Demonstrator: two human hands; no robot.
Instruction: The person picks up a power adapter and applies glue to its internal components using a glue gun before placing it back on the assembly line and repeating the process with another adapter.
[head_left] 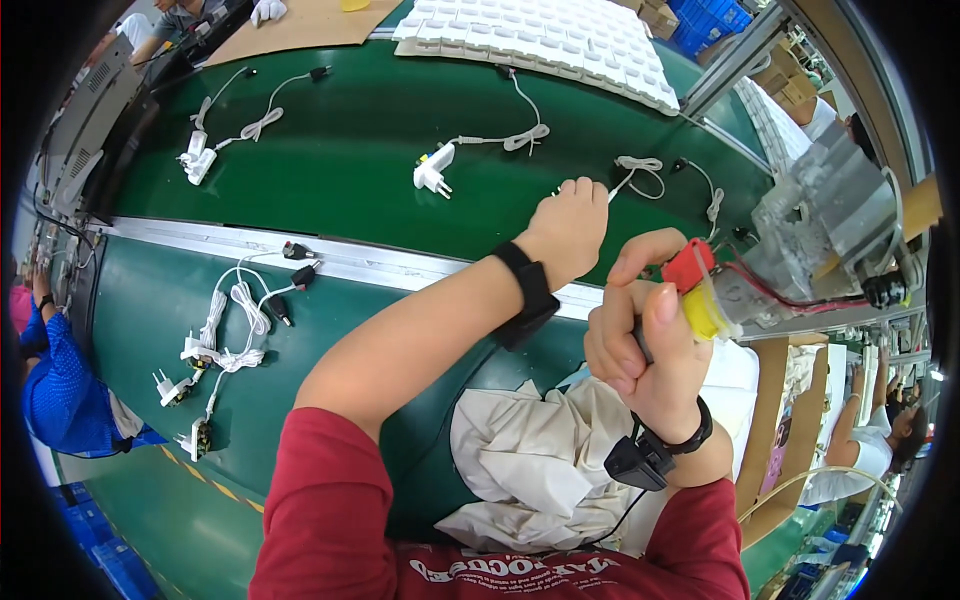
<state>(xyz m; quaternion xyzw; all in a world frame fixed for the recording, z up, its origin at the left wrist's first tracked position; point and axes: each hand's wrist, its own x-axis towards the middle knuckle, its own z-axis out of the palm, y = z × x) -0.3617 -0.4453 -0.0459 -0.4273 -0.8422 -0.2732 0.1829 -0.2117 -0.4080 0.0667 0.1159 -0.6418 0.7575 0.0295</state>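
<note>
My left hand (572, 225) reaches over the green conveyor belt (330, 180), its fingers closed on a white plug adapter. The hand hides most of it; a white cable (625, 185) runs out on the far side. My right hand (645, 335) is raised at the right with its fingers curled. A dark piece shows between them, too hidden to name. The thumb and forefinger are beside a red block (688, 265) and a yellow ring (706, 312) on a clear plastic fixture (815, 220) with red and black wires. Another white plug adapter (433, 172) lies on the belt.
Two adapters (197, 160) with coiled cables lie far left on the belt. On the nearer green table are several open adapters (200, 437) with cables. A white tray (540, 40) stands at the back, a crumpled cream cloth (530, 450) before me. Other people work left and right.
</note>
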